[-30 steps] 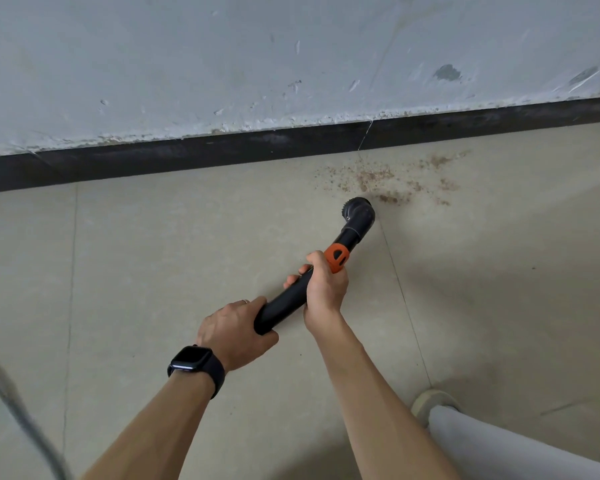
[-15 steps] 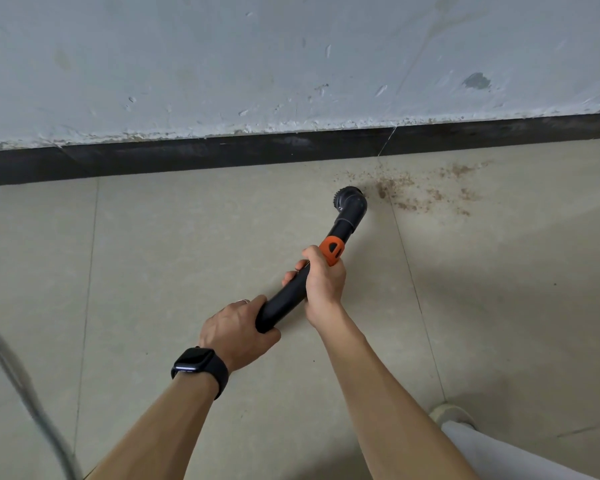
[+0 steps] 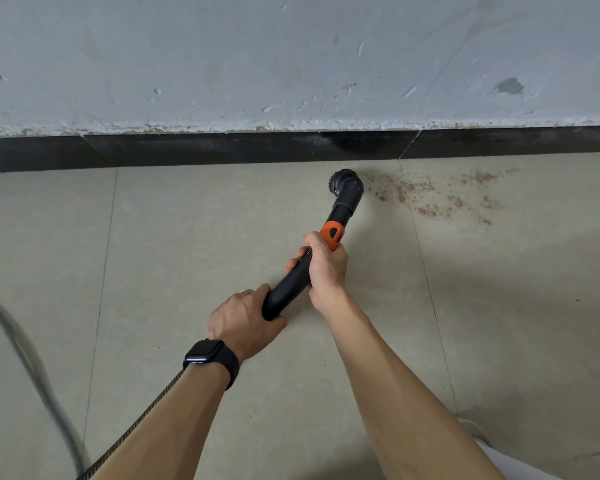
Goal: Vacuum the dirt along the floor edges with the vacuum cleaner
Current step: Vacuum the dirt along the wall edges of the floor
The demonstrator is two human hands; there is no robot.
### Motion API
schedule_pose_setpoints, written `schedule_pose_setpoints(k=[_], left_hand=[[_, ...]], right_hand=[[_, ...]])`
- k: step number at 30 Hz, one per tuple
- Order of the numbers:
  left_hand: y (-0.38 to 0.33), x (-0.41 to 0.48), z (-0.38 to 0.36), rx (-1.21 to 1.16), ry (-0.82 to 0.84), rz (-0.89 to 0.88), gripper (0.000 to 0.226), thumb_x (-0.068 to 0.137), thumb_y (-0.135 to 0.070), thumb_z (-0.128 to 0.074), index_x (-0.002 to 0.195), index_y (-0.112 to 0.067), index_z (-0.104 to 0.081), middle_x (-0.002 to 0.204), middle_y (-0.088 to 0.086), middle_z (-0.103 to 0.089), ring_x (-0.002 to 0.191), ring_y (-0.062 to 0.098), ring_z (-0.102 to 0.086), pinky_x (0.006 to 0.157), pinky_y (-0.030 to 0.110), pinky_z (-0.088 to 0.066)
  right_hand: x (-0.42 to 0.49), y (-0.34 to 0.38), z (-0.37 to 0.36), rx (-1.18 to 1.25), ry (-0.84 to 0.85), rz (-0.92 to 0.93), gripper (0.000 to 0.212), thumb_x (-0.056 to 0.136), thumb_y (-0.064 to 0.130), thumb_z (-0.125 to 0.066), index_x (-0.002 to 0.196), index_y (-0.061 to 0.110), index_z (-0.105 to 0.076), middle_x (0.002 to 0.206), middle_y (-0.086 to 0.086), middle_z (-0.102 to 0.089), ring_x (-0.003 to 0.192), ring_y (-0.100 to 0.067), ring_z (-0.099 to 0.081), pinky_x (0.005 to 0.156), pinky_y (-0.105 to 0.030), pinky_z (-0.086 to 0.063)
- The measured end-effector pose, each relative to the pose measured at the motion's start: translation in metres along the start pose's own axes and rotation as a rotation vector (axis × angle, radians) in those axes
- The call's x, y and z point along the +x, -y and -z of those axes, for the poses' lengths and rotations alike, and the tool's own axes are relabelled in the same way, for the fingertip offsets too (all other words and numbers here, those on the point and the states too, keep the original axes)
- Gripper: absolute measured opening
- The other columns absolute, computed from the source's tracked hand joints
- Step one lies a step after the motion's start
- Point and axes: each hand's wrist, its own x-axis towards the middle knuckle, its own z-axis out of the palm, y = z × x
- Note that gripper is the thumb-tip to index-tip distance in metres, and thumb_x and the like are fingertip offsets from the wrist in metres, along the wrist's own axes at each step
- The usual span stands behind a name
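Two bare forearms reach forward from the bottom edge over the pale floor tiles [image 3: 153, 254]. Beside the left forearm a braided cord [image 3: 142, 417] runs down to the bottom edge, and further left a grey, blurred cable [image 3: 32, 368] crosses the tiles. At the bottom right a light shoe [image 3: 471, 427] shows only partly. On the left wrist sits a black watch [image 3: 210, 355].

The left hand [image 3: 243, 317] grips the near end of the black vacuum tube [image 3: 288, 289], its fingers curled round it, with a ring [image 3: 246, 291] on one finger. A little further, the right hand [image 3: 326, 268] holds the same tube just below an orange collar [image 3: 331, 235], fingers wrapped round it so that the fingertips show on the left side.

The tube rises to the right and ends in a round brush head [image 3: 345, 183], low at the floor and near the black skirting board [image 3: 187, 154]; I cannot tell if the bristles touch the tile. Just right of the head lies the brown dirt [image 3: 430, 195], scattered along the floor edge. Above the skirting board stands a grey-white wall [image 3: 222, 64] with chips and scratches.
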Motion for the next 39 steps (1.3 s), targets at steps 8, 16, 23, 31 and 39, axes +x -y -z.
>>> schedule_pose_setpoints(k=[8,16,23,31,39], left_hand=[[0.003,0.014,0.007,-0.076,0.002,0.056,0.018,0.083,-0.041,-0.059,0.086,-0.028,-0.048,0.076,-0.007,-0.055,0.071,0.019,-0.057,0.059,0.029,-0.039],[0.009,0.025,0.019,-0.182,0.053,0.077,0.021,0.082,-0.035,-0.062,0.076,-0.030,-0.043,0.074,-0.006,-0.057,0.065,0.014,-0.054,0.054,0.027,-0.036],[0.036,0.017,0.026,-0.191,0.041,0.120,0.017,0.083,-0.037,-0.065,0.085,-0.028,-0.050,0.078,-0.006,-0.058,0.071,0.016,-0.058,0.062,0.030,-0.047],[0.062,-0.004,0.044,-0.281,0.031,0.201,0.016,0.083,-0.034,-0.065,0.097,-0.034,-0.058,0.079,-0.007,-0.064,0.075,0.016,-0.063,0.065,0.029,-0.051],[0.032,-0.022,0.050,-0.249,-0.024,0.216,0.018,0.077,-0.039,-0.067,0.082,-0.026,-0.055,0.073,-0.002,-0.065,0.063,0.022,-0.065,0.060,0.031,-0.054]], right_hand=[[0.011,0.007,-0.018,-0.064,0.024,0.008,0.013,0.090,0.007,-0.061,0.095,0.009,-0.049,0.059,-0.005,-0.053,0.047,-0.028,-0.052,0.054,-0.034,-0.052],[0.018,0.010,-0.038,-0.098,0.013,0.014,0.014,0.090,0.010,-0.060,0.097,0.009,-0.049,0.057,-0.003,-0.055,0.044,-0.028,-0.053,0.053,-0.033,-0.051],[0.004,-0.004,-0.059,-0.089,0.076,-0.036,0.014,0.090,0.010,-0.062,0.099,0.009,-0.051,0.059,-0.004,-0.057,0.047,-0.028,-0.056,0.056,-0.036,-0.054],[-0.015,0.024,-0.082,-0.708,0.299,-0.166,0.052,0.092,0.037,-0.071,0.128,0.007,-0.050,0.108,-0.010,-0.071,0.085,-0.026,-0.076,0.060,-0.039,-0.065],[-0.039,0.070,-0.045,-1.177,0.553,-0.034,0.029,0.100,0.032,-0.063,0.118,0.010,-0.056,0.113,-0.005,-0.064,0.083,-0.021,-0.076,0.074,-0.031,-0.064]])
